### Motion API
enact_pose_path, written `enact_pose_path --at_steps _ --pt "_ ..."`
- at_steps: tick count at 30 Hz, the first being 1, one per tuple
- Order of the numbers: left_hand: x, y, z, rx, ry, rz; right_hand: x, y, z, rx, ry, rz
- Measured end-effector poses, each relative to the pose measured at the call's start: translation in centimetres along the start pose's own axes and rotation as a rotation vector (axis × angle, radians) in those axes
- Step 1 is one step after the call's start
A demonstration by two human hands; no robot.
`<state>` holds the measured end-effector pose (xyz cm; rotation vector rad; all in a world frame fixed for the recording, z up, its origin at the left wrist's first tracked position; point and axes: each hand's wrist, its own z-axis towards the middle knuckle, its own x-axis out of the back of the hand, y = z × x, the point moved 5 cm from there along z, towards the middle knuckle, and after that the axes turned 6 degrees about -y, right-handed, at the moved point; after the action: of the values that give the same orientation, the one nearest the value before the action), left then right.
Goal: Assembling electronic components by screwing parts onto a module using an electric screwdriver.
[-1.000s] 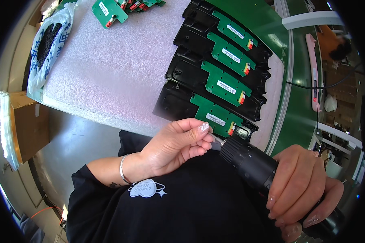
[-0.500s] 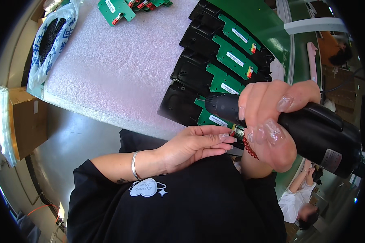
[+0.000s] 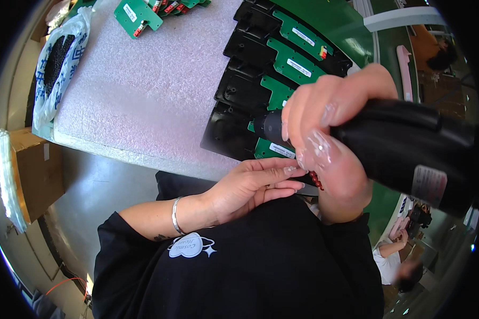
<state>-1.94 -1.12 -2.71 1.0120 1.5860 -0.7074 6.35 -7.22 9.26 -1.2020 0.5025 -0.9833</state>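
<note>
has swung the black power screwdriver, since a second ago, from the left hand to above the nearest green board, seated on its black panel. grips it firmly with the right hand, presumably to steady it. holds the left nearly pinched beside the board; cannot tell whether around anything.

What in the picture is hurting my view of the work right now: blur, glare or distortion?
Head view: the right hand and black driver look soft, while the left hand is clearer; head view: pale glare marks the green worktop at upper right; head view: fisheye darkens the corners and bends the foam sheet edge.
</note>
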Motion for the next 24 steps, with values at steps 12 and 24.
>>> enact_pose_path --at_steps 12,24 --pt "1.0 12.0 -9.6 -0.465 0.079 0.196 20.3 0.4 -7.2 -0.251 0.665 0.247" --pt "7.0 34.4 -23.4 -0.68 1.299 1.369 22.9 6.6 -13.9 -0.579 0.645 -0.98"
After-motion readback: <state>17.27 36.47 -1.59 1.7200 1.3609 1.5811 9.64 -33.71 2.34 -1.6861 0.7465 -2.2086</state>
